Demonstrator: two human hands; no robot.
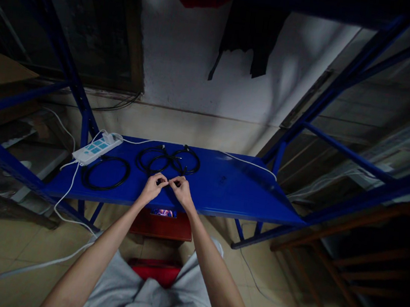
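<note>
Grip: left hand (152,188) and right hand (182,191) pinched, fingertips almost meeting over a thin black strand (159,182), too small to identify surely.
Nearest: looped black rubber cables (168,161), just far of both hands, lying flat, long axis left-right; neither hand clearly nearer.
About: coiled black cable (106,173) to left; white power strip (97,149) far left; blue steel shelf (245,193) beneath.

The left hand (152,188) and right hand (181,191) pinch a black cable (158,181) above a blue steel shelf (237,192).
</note>
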